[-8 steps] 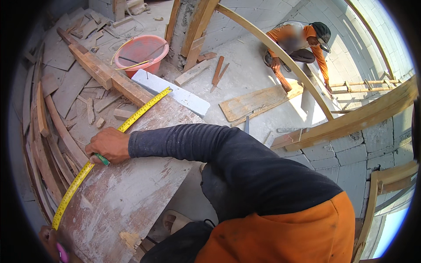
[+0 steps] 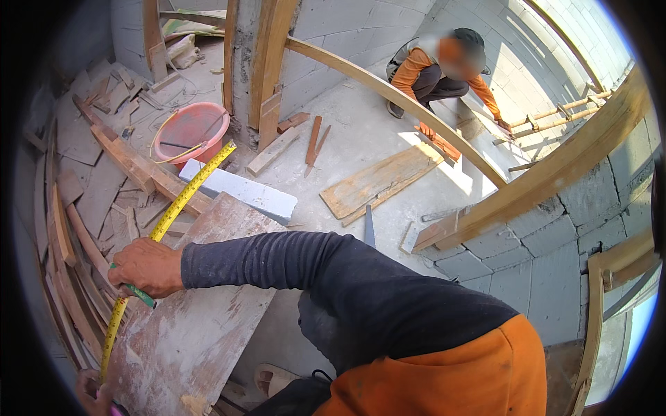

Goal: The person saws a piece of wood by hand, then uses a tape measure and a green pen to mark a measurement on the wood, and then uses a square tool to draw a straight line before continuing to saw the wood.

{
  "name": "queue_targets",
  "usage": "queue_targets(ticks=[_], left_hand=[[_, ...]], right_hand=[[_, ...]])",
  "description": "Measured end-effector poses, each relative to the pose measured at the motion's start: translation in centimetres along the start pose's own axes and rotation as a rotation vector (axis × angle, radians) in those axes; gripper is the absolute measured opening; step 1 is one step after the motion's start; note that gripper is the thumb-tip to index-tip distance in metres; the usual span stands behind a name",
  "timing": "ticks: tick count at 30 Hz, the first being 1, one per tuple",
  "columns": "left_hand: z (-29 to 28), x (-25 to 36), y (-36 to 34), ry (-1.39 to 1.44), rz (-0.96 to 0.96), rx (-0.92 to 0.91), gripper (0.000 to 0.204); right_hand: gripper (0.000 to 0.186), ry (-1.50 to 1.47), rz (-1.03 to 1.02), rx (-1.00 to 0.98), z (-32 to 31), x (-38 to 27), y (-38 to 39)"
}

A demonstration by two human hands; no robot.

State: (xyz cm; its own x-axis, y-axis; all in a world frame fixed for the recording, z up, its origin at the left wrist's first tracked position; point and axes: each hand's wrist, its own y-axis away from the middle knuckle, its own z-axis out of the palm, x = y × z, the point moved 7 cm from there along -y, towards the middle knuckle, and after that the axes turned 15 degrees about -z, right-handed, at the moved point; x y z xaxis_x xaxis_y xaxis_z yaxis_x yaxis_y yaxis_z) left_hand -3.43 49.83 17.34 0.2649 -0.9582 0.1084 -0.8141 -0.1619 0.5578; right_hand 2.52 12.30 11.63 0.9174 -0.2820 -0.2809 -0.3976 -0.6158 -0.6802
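Left hand [image 2: 90, 394], partly cut off, gripped near end of tape [image 2: 183, 200]. Tape ran along left side of board [image 2: 201, 326]. Right hand [image 2: 148, 267], fingers curled, held green stick [image 2: 142, 297] over tape. Beyond: white block [image 2: 250, 194], bucket [image 2: 194, 120], crouching co-worker [image 2: 420, 75].

Construction site, unfinished building shell. Ref: round pink plastic bucket [image 2: 205, 116]. Unplastered grey block walls [image 2: 347, 38] behind and right of it, rough grey concrete column [image 2: 243, 80] just right, brown timber offcuts [image 2: 82, 237] heaped left, dusty grey concrete floor [image 2: 298, 197] to its right.
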Motion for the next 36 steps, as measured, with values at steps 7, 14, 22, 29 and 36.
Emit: queue_targets(ticks=[7,14,22,29,36], left_hand=[[7.9,12.0,-3.4,0.749,0.443,-0.083,0.028],[9.7,19.7,-4.3,0.933,0.440,0.006,0.062],[12.4,21.8,-6.4,1.339,0.190,-0.065,0.076],[9.9,30.6,-10.7,1.738,0.266,-0.132,0.058],[10.1,37.5,-9.1,1.676,0.192,-0.208,0.077]], right_hand=[[0.017,0.166,-0.156,-0.029,-0.4,-4.5,-0.6],[0.012,0.524,-0.088,0.076,-4.5,-2.5,0.4],[0.030,0.448,-0.115,0.532,-12.7,-2.8,3.4],[0.062,-0.499,0.488,0.400,-7.5,2.5,7.4],[0.038,-0.967,0.912,0.786,-9.2,12.5,11.7]])
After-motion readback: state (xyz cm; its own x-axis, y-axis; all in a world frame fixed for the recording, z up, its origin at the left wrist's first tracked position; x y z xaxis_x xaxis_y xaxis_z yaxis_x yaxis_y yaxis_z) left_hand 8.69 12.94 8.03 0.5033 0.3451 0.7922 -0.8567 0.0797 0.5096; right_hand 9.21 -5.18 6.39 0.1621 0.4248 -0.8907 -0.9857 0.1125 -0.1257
